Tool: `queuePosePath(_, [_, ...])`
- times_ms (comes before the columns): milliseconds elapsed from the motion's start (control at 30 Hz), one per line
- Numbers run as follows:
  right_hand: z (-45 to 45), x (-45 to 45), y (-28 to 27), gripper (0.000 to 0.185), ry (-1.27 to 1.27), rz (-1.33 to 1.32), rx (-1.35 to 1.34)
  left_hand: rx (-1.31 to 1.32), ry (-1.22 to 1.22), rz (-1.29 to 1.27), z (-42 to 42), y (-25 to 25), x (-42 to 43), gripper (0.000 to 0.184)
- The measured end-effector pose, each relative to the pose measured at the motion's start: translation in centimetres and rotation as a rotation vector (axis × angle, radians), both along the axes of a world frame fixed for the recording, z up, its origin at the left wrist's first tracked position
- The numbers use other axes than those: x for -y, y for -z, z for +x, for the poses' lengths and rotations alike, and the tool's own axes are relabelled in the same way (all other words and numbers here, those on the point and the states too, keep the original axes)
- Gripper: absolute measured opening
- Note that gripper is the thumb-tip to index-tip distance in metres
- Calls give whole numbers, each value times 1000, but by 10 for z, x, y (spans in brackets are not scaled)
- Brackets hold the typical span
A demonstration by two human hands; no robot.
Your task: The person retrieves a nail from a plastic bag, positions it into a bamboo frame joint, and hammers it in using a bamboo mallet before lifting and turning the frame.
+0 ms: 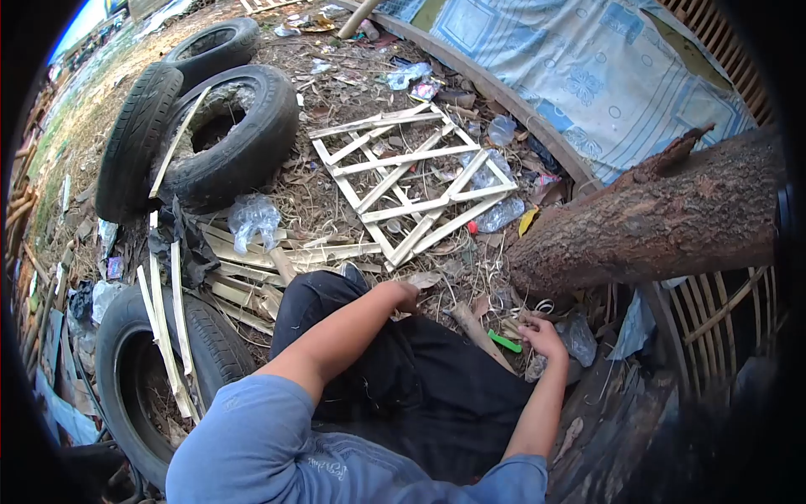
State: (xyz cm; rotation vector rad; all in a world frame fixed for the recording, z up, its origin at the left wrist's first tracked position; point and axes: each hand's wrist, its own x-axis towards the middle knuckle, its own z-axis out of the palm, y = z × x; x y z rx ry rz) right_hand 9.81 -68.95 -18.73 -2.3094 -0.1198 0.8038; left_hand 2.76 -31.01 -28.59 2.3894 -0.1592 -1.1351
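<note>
My left hand (405,296) rests by my knee over the dark trousers (437,378); its fingers are mostly hidden behind the wrist. My right hand (544,334) is low over the ground at the right, its fingers bent together around something too small to name. Just left of it lies a bright green object (505,341), beside a wooden stick (481,336). Ahead on the ground lies a lattice of pale split strips (407,157), crossed over one another. A pile of similar strips (243,265) lies left of my knee.
Several old tires (243,160) stand and lie at the left, another tire (214,340) nearer me. A thick tree trunk (655,223) slants in from the right. Behind it hangs a blue patterned cloth (579,76). Plastic bags (253,220) and dry leaves litter the ground.
</note>
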Motion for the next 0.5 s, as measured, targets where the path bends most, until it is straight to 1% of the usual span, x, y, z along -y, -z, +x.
queuePosePath(67, [2, 5, 6, 57, -13, 22, 31, -15, -34, 50, -5, -18, 1, 57])
queuePosePath(100, [0, 6, 6, 56, 14, 41, 16, 0, -32, 35, -6, -21, 0, 58])
queuePosePath(233, [-3, 6, 4, 60, 29, -35, 42, -22, -48, 20, -9, -43, 0, 61])
queuePosePath(267, [-3, 5, 3, 61, 21, -38, 54, -28, -27, 28, -9, -41, 3, 61])
queuePosePath(333, [-7, -1, -11, 61, 38, -55, 51, 9, -92, 34, -10, -43, 2, 60])
queuePosePath(367, [-7, -5, -17, 61, 34, -85, 49, -13, -25, 43, -8, -46, 2, 61])
queuePosePath(500, [-7, -4, -20, 61, 0, -91, 76, -11, 20, 43, -4, -35, 2, 57])
